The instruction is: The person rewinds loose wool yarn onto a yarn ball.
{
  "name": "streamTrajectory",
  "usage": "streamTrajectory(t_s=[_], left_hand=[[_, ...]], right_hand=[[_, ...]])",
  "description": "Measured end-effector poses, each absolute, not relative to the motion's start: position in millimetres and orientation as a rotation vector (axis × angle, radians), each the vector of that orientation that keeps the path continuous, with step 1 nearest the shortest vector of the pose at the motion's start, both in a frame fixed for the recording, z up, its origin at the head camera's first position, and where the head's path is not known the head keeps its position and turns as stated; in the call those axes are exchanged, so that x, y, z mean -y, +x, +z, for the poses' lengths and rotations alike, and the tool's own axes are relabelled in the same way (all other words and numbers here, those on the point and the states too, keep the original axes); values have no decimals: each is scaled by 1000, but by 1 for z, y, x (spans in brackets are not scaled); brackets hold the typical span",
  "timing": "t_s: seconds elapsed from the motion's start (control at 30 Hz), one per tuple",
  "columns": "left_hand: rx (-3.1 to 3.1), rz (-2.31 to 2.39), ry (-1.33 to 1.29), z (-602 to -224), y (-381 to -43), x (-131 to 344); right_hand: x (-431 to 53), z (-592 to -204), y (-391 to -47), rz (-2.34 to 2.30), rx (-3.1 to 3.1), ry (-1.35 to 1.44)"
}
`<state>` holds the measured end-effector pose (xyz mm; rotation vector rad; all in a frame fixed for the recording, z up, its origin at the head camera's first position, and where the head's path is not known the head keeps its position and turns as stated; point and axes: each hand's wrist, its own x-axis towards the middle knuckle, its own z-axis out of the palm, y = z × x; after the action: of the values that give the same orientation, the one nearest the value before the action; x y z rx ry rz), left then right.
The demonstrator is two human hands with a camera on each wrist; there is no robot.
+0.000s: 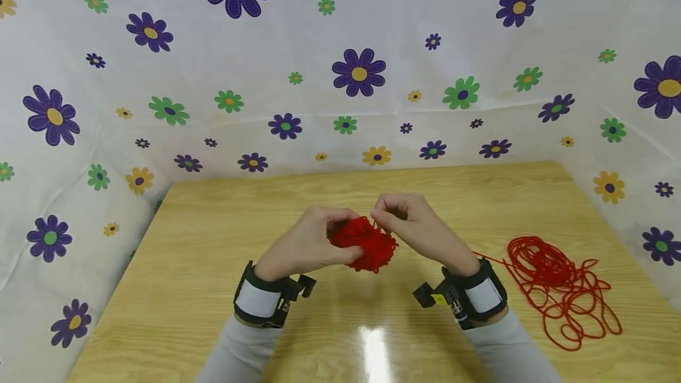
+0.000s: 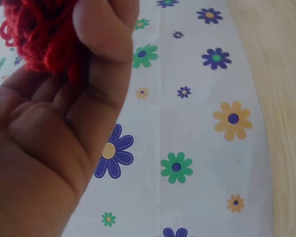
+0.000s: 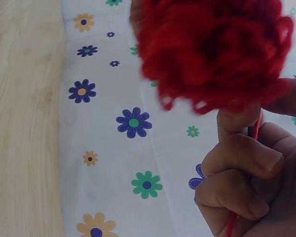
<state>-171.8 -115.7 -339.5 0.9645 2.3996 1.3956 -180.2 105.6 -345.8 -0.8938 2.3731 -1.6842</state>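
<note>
A loopy bundle of red yarn [image 1: 370,247] is held up over the table, its strands bunched into a rounded mass. My left hand [image 1: 314,242] grips it from the left, thumb on the near side and fingers behind. In the left wrist view, curled fingers wrap the red yarn bundle [image 2: 44,37]. At its upper right edge, my right hand [image 1: 420,226] has thumb and forefinger pinched together by the loops. The right wrist view shows a red strand [image 3: 231,224] running through the curled fingers of the right hand [image 3: 241,173]. The fingertips are partly hidden behind the bundle.
A loose tangle of red yarn [image 1: 553,276] lies on the wooden table [image 1: 229,235] at the right, with one strand leading towards the right wrist. A white flowered cloth [image 1: 298,34] stands behind the table and along its sides. Both wrists wear black straps with small cameras.
</note>
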Motion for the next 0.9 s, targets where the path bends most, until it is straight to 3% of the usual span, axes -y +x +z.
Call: streamTrajectory(t_s=[0.47, 0.9], left_hand=[[-2770, 1622, 735, -348, -184, 118], [-2489, 1966, 742, -340, -185, 129]], right_hand=[[-95, -334, -163, -1674, -2450, -930], [-92, -335, -160, -1677, -2383, -955]])
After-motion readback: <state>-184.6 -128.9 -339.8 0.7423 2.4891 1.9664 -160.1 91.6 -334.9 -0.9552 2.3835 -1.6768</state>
